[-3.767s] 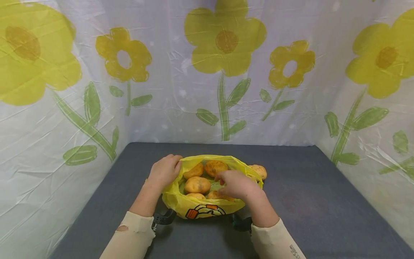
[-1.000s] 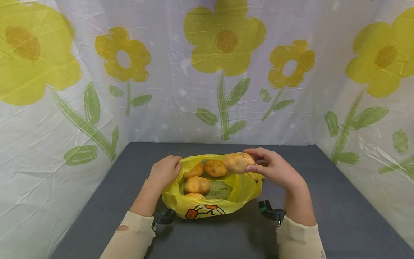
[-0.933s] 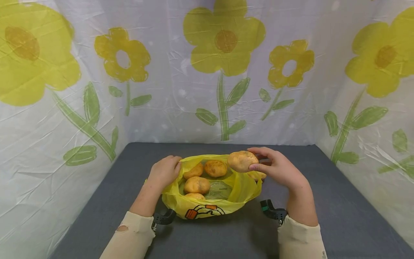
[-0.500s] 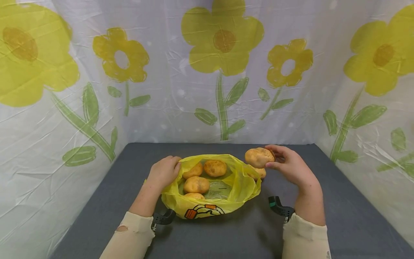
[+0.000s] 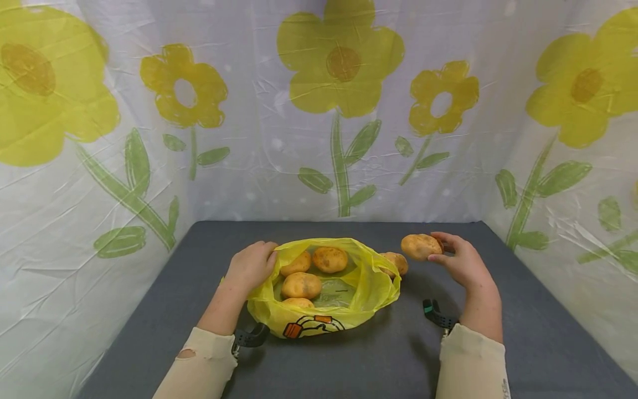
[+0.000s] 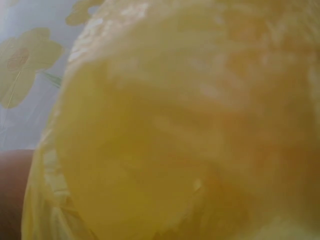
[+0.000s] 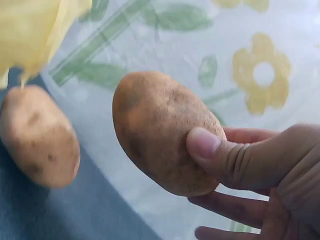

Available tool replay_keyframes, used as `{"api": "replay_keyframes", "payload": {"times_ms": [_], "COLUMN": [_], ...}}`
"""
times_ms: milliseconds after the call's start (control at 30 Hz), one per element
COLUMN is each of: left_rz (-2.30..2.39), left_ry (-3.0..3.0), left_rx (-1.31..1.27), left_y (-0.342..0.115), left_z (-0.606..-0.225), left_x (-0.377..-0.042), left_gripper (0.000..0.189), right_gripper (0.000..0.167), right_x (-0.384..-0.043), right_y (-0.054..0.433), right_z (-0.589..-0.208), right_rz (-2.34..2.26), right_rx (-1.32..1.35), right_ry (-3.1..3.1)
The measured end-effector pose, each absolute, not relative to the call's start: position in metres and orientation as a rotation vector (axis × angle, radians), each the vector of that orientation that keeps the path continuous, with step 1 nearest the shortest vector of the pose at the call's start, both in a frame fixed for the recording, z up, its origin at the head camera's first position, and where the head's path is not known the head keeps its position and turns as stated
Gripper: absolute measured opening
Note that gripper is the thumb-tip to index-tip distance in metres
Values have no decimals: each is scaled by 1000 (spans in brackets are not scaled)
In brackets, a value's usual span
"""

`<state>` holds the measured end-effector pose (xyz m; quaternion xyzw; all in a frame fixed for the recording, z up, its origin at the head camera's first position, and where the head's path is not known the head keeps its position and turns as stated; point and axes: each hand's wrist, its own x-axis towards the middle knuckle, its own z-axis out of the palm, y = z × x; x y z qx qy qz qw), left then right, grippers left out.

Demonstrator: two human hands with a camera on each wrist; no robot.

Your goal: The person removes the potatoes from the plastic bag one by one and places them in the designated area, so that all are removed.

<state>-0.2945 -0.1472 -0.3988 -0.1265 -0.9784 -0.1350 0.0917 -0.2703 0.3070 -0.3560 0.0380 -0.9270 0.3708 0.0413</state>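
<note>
My right hand [image 5: 466, 263] holds a potato [image 5: 421, 246] between thumb and fingers, raised over the table to the right of a yellow plastic bag [image 5: 319, 324]. The right wrist view shows the thumb [image 7: 205, 145] pressed on the potato's near side. At the bag's left rim, my left hand [image 5: 249, 266] grips the plastic with curled fingers. Several potatoes [image 5: 302, 285] lie inside the wide-mouthed bag, mostly toward its left and back. Just outside its right side lies another potato [image 5: 396, 262]. Yellow plastic [image 6: 150, 125] fills most of the left wrist view, hiding the left fingers.
The dark grey table [image 5: 349, 366] runs back to a white cloth backdrop [image 5: 249, 188] printed with yellow flowers. The cloth also closes off the left and right sides. Dark bands [image 5: 438, 317] sit on both wrists.
My right hand took a potato from the front of the bag, lifted it over the right rim and carried it right. The left hand has stayed on the rim.
</note>
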Motion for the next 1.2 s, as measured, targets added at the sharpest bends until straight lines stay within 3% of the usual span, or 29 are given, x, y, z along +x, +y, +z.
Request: {"api": "replay_keyframes", "payload": {"times_ms": [667,1200], "left_rz": [-395,-396], "left_ry": [-2898,-2893], "left_rx": [-387,-394], "left_y": [-147,-147], "left_z": [-402,-401], "left_x": [-295,-297], "left_gripper": [33,34], "right_gripper": [63,70], "right_x": [-294,-295], "right_y": [335,334], "right_z": [-426,-425], "right_rz": [1166,1271], "right_rx": [-74,-73], "right_ry": [-2820,-2857]}}
